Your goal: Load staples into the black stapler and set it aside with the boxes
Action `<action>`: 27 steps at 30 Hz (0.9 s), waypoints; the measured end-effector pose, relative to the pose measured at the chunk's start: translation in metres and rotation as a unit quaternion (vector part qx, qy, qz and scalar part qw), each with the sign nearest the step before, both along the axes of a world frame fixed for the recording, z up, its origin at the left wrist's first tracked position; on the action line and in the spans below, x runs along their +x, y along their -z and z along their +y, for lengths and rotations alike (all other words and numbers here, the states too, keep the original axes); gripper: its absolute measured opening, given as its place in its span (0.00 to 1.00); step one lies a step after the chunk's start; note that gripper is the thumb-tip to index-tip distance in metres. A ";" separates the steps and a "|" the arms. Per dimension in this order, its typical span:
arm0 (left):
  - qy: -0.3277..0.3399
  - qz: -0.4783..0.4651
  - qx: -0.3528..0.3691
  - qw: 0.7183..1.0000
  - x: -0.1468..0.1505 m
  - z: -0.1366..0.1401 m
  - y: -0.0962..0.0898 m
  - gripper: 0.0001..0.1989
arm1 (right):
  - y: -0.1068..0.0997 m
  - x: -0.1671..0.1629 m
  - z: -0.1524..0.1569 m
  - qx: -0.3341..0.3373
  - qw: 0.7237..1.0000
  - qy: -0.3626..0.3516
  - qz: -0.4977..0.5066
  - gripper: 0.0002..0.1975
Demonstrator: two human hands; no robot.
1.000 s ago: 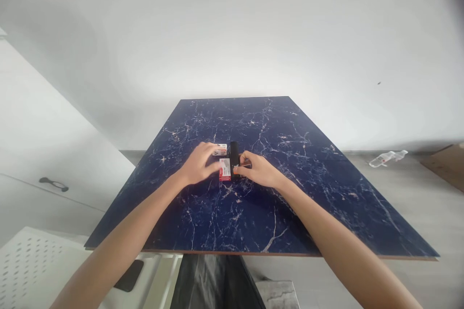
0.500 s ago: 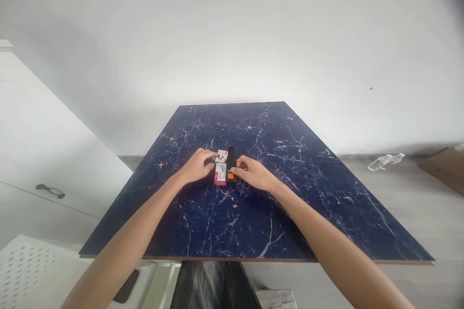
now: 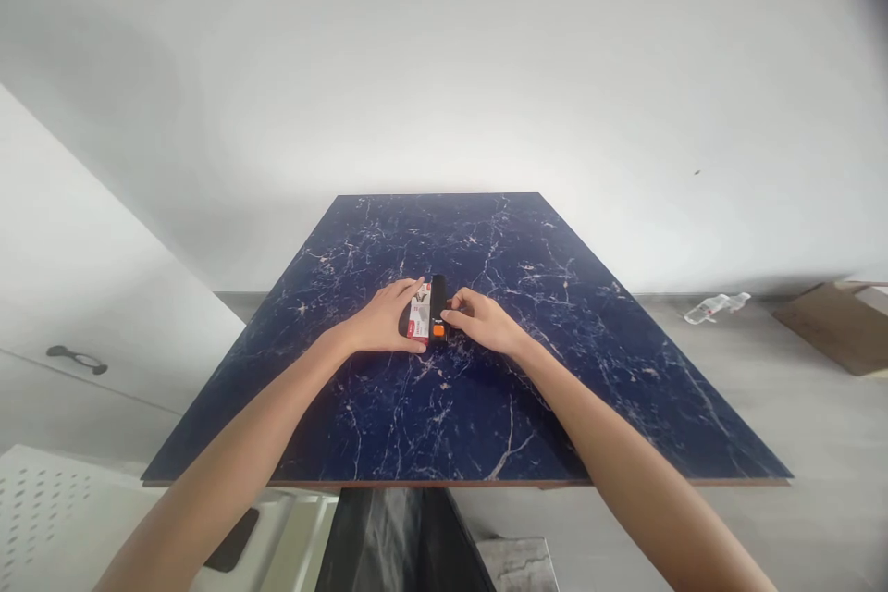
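Note:
Two small red-and-white cardboard boxes [image 3: 419, 318] lie end to end on the dark blue marbled tabletop [image 3: 444, 425]. My left hand [image 3: 384, 318] spans them from the left, thumb at the near end and fingertips at the far end. Pressed along their right side is a long black stapler-like object [image 3: 438, 296] with an orange part [image 3: 438, 330] near its front. My right hand [image 3: 481, 318] is closed at that object's right side, with the thumb tip touching it. Curled fingers partly hide what lies there.
A pale wall rises behind the table. At left stands a white cabinet door with a dark handle [image 3: 76, 359]. Clear plastic bottles [image 3: 716, 307] and a cardboard box [image 3: 829, 324] are on the floor at right. A white perforated surface [image 3: 42, 509] shows at lower left.
My left hand has spread from fingertips on the far box to a grip along both boxes, which now sit closer together. My right hand stays at the black object. The view has shifted slightly.

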State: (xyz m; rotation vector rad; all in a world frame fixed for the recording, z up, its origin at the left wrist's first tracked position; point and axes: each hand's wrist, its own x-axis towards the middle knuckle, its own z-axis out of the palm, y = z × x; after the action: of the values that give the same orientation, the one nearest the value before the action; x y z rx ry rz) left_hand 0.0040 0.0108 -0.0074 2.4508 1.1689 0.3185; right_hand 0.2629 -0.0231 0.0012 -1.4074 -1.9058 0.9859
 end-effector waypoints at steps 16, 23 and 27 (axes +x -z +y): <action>-0.013 -0.013 0.085 0.996 0.065 0.017 0.011 0.65 | -0.011 0.009 -0.004 0.093 0.975 0.141 -0.144 0.16; 0.042 -0.052 0.134 0.989 0.225 0.069 0.007 0.63 | -0.014 0.142 0.024 0.109 0.931 0.298 -0.180 0.17; 0.088 -0.066 0.160 0.981 0.311 0.085 0.009 0.65 | -0.009 0.205 0.023 0.108 0.901 0.380 -0.180 0.19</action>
State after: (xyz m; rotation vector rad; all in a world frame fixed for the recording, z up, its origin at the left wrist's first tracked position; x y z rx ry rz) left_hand 0.3154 0.0961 -0.0161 2.7346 0.8955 0.6493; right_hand 0.4681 0.0003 0.0098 -2.0451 -1.3955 0.1367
